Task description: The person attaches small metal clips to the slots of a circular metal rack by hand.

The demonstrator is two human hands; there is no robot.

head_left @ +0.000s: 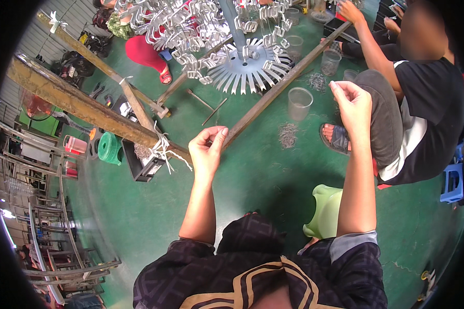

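Observation:
My left hand [206, 153] is raised in front of me, thumb and fingertips pinched together, close to the corner where the long brown bars [281, 88] of a frame meet. My right hand [357, 110] is up farther right, also pinched, near the knee of a seated person. Anything between either set of fingertips is too small to make out. Between the hands, a clear plastic cup [299, 105] stands on the green floor beside a pile of small thin metal pieces [287, 136]. A similar pile [317, 81] lies beyond it.
Ahead, many bent silvery metal hooks [183, 31] hang around a post above a slotted metal disc [242, 69]. A person [423, 118] sits at right. A light green plastic stool [325, 206] is by my right arm. A black crate [142, 167] and green coil [109, 148] lie left.

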